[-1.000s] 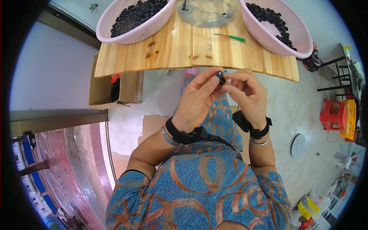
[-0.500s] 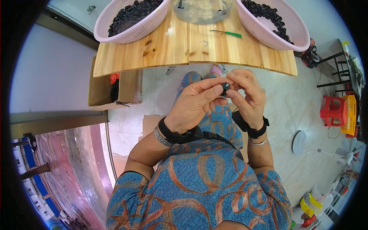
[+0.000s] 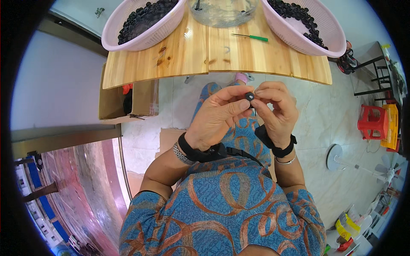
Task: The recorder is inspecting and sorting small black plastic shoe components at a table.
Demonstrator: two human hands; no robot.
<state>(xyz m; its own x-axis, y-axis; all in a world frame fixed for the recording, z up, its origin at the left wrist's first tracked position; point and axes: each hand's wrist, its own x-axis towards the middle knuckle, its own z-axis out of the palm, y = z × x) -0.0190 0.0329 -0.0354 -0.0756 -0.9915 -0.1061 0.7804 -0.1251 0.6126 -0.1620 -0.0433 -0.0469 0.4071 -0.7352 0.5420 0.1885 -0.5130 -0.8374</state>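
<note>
Over my lap, short of the table's near edge, both hands meet at a small round black part (image 3: 250, 97) with a light spot on its face. My left hand (image 3: 220, 111) pinches it between thumb and forefinger. From the other side, my right hand (image 3: 276, 109) grips its right edge with thumb and curled fingers. The part's exact kind is too small to make out. On the wooden table (image 3: 179, 62) beyond lies a screwdriver (image 3: 256, 38) with a green handle and thin shaft.
Pink baskets of small black parts stand at the table's left (image 3: 145, 45) and right (image 3: 290, 36), with a clear plastic bowl (image 3: 222, 19) between them. Below the table's left side sits an open cardboard box (image 3: 147, 98). Off to the right are a red stool (image 3: 370, 122) and a fan (image 3: 386, 170).
The black part has turned slightly between my fingers, and its light-spotted face shows more. My right fingers have closed in nearer to it.
</note>
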